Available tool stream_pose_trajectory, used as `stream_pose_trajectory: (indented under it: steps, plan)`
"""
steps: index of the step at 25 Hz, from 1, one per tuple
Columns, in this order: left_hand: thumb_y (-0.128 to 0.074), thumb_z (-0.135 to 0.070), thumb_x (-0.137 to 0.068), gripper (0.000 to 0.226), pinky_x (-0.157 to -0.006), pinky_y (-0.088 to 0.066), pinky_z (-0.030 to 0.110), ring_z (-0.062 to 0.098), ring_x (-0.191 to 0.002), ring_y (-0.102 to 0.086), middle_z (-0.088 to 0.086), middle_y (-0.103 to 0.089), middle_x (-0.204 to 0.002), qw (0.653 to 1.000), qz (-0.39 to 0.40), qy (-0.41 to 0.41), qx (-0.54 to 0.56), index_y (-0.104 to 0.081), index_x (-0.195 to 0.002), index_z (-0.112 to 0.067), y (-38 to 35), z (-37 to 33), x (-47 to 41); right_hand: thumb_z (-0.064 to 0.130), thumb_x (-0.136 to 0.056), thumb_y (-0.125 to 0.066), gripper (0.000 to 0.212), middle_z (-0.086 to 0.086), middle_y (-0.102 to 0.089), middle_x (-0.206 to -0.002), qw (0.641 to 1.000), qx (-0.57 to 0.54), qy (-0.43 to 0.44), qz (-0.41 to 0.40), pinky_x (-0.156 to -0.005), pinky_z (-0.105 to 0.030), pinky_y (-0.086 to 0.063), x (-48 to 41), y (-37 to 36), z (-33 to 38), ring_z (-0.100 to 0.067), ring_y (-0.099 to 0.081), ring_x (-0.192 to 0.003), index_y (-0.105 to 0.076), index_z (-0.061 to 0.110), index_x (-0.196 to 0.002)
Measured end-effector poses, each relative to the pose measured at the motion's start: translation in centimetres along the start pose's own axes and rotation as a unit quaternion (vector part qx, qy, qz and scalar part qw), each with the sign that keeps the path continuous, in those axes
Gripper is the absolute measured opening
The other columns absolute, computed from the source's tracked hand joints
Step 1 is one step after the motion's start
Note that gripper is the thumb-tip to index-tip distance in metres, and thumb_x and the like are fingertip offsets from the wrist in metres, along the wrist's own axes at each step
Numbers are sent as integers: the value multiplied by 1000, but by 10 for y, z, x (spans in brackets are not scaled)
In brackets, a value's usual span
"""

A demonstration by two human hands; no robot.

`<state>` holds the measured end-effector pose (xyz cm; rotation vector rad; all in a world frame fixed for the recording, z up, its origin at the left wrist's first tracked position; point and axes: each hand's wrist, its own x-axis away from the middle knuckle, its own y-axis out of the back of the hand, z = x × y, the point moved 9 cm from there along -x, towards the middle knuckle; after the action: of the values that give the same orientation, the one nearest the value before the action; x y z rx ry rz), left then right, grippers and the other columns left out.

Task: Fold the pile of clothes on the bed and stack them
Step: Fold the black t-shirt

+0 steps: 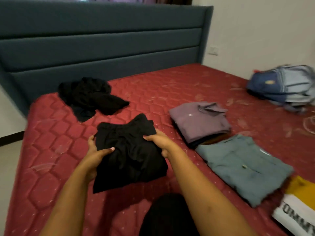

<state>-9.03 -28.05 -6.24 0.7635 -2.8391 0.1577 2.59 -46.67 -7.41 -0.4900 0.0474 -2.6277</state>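
Reds, blacks and muted blues

A deep red mattress (51, 150), quilted in hexagons and flecked with pale leaf marks, is set against a dark blue-grey headboard (102, 40). The folded garment (129, 154) and the loose pile (88, 97) are seen in black. A mauve shirt (201, 123), a dusty teal shirt (242, 167), a mustard garment (303, 189), a white garment (293, 213) lettered in black and a two-tone blue backpack (281, 86) are also seen.

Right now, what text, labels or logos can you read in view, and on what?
"OMM": dark block letters on the white garment, seen sideways; the letters at either end are unclear or cut off.
Badge on the backpack: too blurred to read.
Small chest mark on the teal shirt: too small to read.
Small mark on the purple shirt: too small to read.
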Motion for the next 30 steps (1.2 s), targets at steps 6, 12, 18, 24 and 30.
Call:
stream_pose_trajectory:
  steps: [6, 12, 18, 24, 30]
  plan:
    - [-49, 27, -80, 87, -65, -55, 19, 3, -88, -64, -8, -57, -110, 971, 193, -119, -77, -30, -128, -42, -163, -72, 52, 3, -90, -61, 39, -12, -63, -124, 981, -92, 90, -147, -92, -40, -51, 111, 151, 57, -32, -61, -110, -55, 7, -129]
    - [-48, 25, -80, 62, -77, -53, 36, 18, -100, -59, 5, -56, -122, 924, 319, -131, -163, -57, -101, -33, -290, -54, 107, 4, -89, -61, 33, -6, -68, -105, 950, -158, 115, -244, -75, -31, -55, 210, 270, 24, -22, -66, -87, -58, 14, -121]
    - [-43, 25, -82, 58, -86, -53, 34, 20, -107, -60, 6, -61, -120, 894, 368, -84, -242, -66, -109, -21, -363, -17, 136, 8, -88, -65, 38, -9, -67, -116, 926, -198, 95, -306, -83, -35, -54, 254, 335, -21, -26, -66, -98, -58, 17, -124]
    - [-43, 22, -85, 63, -92, -50, 40, 10, -96, -58, 4, -55, -132, 841, 420, -92, -329, -60, -124, -25, -425, 17, 162, 7, -88, -65, 38, -9, -68, -114, 903, -246, 87, -342, -84, -37, -55, 300, 383, -57, -27, -67, -99, -58, 16, -124]
    - [-44, 21, -85, 65, -74, -42, 6, 5, -115, -44, -1, -43, -146, 776, 476, -138, -390, -49, -138, -18, -467, 49, 200, 6, -89, -63, 34, -9, -69, -113, 886, -274, 80, -365, -84, -39, -55, 344, 407, -94, -27, -67, -98, -60, 18, -120]
